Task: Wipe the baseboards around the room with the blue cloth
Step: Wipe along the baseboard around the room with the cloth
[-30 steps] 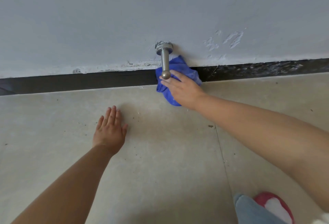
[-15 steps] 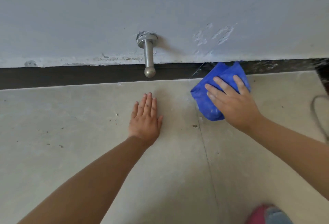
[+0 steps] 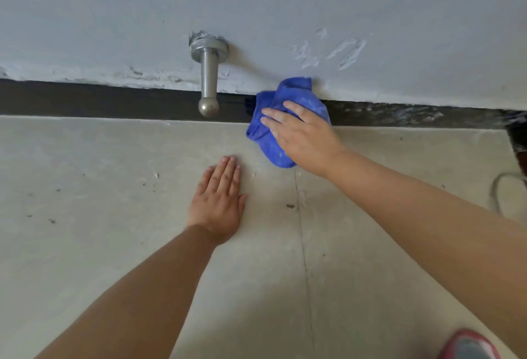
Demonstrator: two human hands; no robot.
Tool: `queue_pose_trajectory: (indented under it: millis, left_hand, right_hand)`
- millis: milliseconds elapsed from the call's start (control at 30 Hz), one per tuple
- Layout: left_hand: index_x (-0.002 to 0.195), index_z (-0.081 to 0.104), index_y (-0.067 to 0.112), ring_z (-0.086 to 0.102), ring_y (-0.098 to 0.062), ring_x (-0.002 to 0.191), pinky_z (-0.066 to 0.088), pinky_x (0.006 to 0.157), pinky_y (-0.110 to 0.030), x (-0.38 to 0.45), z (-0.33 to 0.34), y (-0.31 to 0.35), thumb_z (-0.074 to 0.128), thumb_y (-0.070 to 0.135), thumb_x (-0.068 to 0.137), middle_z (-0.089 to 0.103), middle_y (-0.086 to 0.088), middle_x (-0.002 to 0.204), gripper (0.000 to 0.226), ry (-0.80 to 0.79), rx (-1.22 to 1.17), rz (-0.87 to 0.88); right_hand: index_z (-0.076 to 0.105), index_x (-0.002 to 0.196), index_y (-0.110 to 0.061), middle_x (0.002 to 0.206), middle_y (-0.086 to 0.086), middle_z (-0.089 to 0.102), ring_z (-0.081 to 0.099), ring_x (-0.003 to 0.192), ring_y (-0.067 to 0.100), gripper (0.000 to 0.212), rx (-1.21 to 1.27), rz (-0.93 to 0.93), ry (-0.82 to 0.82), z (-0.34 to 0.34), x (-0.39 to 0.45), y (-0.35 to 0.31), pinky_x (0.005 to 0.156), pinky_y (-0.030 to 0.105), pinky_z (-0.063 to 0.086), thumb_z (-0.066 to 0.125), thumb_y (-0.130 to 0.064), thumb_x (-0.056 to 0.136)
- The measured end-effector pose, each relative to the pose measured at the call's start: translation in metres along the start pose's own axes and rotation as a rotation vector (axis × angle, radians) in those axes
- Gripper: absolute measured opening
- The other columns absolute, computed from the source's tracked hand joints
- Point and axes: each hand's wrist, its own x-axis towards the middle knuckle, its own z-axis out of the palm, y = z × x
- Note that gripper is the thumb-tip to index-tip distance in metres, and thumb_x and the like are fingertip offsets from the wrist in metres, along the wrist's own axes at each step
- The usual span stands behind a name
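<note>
Against the dark baseboard point(image 3: 119, 99), just right of the metal door stop point(image 3: 209, 85), the right hand point(image 3: 302, 134) presses the blue cloth point(image 3: 281, 102) with fingers laid nearly straight over the bunched fabric, carrying it rather than clenching it. Half a second ago the cloth sat further right along the strip and lower, partly on the floor; a second ago it was wrapped around the stop itself. So the stroke has run out to the right and come back toward the stop, which I judge to be a scrubbing pass over one stubborn patch, not steady progress along the wall. The left hand point(image 3: 219, 201) lies flat on the floor tile point(image 3: 85, 244), fingers straight, holding nothing, bracing the body as before. Right of the cloth the baseboard shows pale smears and looks unwiped; left of the stop it looks darker and cleaner. Above, the grey wall point(image 3: 256, 2) has chipped paint, and grit dots the tiles; a cable loop point(image 3: 497, 190) lies at the right edge
</note>
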Motion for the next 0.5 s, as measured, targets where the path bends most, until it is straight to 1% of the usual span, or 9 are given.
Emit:
queue_pose_trajectory:
  millis: [100,200,233,267,300,333,367,467,500]
  left_hand:
    - [0.118,0.058,-0.010,0.060,-0.035,0.112,0.003,0.113,-0.028,-0.001,-0.002,0.002,-0.001,0.035,0.100,0.060,-0.022,0.123,0.076,0.013,0.069,-0.020]
    - [0.121,0.049,-0.011,0.059,-0.035,0.113,-0.002,0.115,-0.028,-0.001,-0.003,0.006,-0.001,0.035,0.100,0.056,-0.020,0.128,0.071,0.004,0.110,-0.060]
    - [0.121,0.050,-0.011,0.059,-0.036,0.112,-0.004,0.115,-0.029,-0.001,-0.003,0.009,-0.001,0.035,0.100,0.055,-0.019,0.128,0.072,-0.002,0.125,-0.074]
    - [0.120,0.054,-0.011,0.060,-0.037,0.112,-0.005,0.115,-0.030,-0.001,-0.002,0.012,-0.001,0.035,0.100,0.056,-0.020,0.127,0.074,-0.007,0.134,-0.096]
    - [0.118,0.057,-0.011,0.060,-0.037,0.111,-0.005,0.116,-0.031,-0.002,-0.002,0.015,-0.001,0.035,0.100,0.059,-0.022,0.124,0.076,-0.006,0.149,-0.114]
    - [0.115,0.059,-0.011,0.060,-0.038,0.110,-0.005,0.116,-0.031,-0.001,-0.002,0.018,-0.001,0.035,0.100,0.061,-0.023,0.122,0.077,-0.004,0.156,-0.137]
    - [0.113,0.060,-0.012,0.061,-0.039,0.108,-0.006,0.116,-0.030,-0.001,-0.003,0.023,-0.001,0.035,0.100,0.062,-0.024,0.119,0.079,0.001,0.170,-0.146]
    - [0.107,0.063,-0.015,0.064,-0.041,0.102,-0.008,0.115,-0.026,0.002,-0.005,0.042,-0.001,0.038,0.100,0.064,-0.027,0.113,0.083,0.029,0.216,-0.206]
    - [0.106,0.064,-0.014,0.064,-0.040,0.102,-0.007,0.115,-0.024,0.003,-0.007,0.051,0.000,0.039,0.100,0.064,-0.027,0.112,0.083,0.016,0.207,-0.266]
  right_hand:
    - [0.076,0.098,-0.025,0.113,-0.016,0.068,0.061,0.107,-0.004,0.050,-0.005,0.042,-0.054,0.012,-0.040,0.024,0.099,0.023,0.028,0.082,-0.039,0.051]
    - [0.077,0.094,-0.009,0.107,-0.003,0.072,0.068,0.100,0.007,0.051,0.110,0.086,-0.129,0.031,-0.091,0.044,0.105,0.028,0.023,0.086,-0.025,0.046]
    - [0.076,0.092,-0.004,0.106,0.003,0.073,0.069,0.098,0.012,0.043,0.127,0.120,-0.160,0.028,-0.105,0.048,0.109,0.029,0.015,0.083,-0.019,0.053]
    - [0.076,0.091,-0.001,0.106,0.007,0.072,0.069,0.099,0.016,0.030,0.118,0.125,-0.158,0.022,-0.115,0.049,0.110,0.029,0.009,0.072,-0.014,0.065]
    - [0.075,0.092,0.000,0.108,0.009,0.072,0.069,0.101,0.018,0.029,0.114,0.140,-0.153,0.017,-0.122,0.050,0.109,0.031,0.007,0.056,-0.013,0.075]
    - [0.075,0.094,0.001,0.109,0.010,0.071,0.068,0.102,0.021,0.038,0.133,0.188,-0.051,0.016,-0.124,0.047,0.107,0.032,0.007,0.041,-0.012,0.079]
    - [0.074,0.096,0.001,0.109,0.011,0.071,0.067,0.103,0.024,0.044,0.173,0.184,-0.022,0.016,-0.120,0.048,0.106,0.033,0.008,0.035,-0.012,0.080]
    - [0.075,0.100,-0.004,0.110,0.007,0.071,0.067,0.104,0.023,0.049,0.402,0.183,0.131,0.004,-0.081,0.033,0.105,0.031,0.016,0.033,-0.016,0.078]
    - [0.072,0.106,-0.007,0.119,0.004,0.067,0.061,0.114,0.017,0.049,0.348,0.140,0.142,-0.007,-0.065,0.035,0.106,0.031,0.020,0.032,-0.016,0.080]
